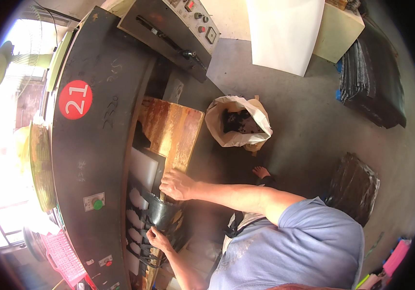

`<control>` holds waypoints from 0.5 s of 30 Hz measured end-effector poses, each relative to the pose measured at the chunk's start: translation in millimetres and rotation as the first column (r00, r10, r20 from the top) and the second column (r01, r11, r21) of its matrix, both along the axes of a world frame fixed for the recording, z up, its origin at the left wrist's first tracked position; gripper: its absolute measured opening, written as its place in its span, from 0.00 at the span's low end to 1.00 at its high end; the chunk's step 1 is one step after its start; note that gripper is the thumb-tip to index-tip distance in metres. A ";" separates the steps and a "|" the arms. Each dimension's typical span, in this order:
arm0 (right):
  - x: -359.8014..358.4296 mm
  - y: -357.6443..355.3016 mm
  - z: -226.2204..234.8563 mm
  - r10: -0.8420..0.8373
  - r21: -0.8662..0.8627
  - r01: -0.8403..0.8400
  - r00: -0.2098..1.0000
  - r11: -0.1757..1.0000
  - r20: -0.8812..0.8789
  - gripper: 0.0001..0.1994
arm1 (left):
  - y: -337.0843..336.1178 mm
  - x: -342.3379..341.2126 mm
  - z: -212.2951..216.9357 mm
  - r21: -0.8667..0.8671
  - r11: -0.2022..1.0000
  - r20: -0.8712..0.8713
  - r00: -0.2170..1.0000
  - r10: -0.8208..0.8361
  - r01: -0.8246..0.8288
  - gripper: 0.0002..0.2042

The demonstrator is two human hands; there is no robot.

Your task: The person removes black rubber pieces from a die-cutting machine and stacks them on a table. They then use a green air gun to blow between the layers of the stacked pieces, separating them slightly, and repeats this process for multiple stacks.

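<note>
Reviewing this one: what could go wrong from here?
The black bucket, at the right hand and left hand, could tip if steadied poorly. Both hands work close to the dark machine, so knuckles might knock it. The bare toes seem unprotected and could be hurt by something dropped.

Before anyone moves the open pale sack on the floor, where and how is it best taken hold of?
Probably by the rim, pinched at two opposite places, coming from above. The sack stands mouth-up and wide open, and its thin upper edge rises around the dark contents, leaving loose material to fold and grip.
</note>
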State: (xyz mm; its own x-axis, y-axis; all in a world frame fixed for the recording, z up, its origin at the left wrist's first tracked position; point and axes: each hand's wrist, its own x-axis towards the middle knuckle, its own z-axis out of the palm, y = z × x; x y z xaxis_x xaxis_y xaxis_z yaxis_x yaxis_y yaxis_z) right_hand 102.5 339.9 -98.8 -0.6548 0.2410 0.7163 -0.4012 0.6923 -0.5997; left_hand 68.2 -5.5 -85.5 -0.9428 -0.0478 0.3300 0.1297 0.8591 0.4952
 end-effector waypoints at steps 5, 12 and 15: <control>-0.4 -3.2 -5.7 -0.006 0.017 0.005 1.000 1.000 0.010 0.08 | -6.1 -1.9 -5.4 0.006 0.999 0.025 0.999 0.036 -0.037 0.17; 6.8 14.4 19.1 0.179 -0.347 -0.123 0.975 0.930 0.132 0.07 | 8.8 9.9 1.9 -0.017 1.000 -0.018 1.000 0.024 -0.025 0.17; 13.1 40.7 60.4 0.355 -0.788 -0.027 0.902 0.615 0.247 0.12 | 14.7 20.7 2.2 -0.055 0.998 -0.054 0.998 0.020 -0.023 0.16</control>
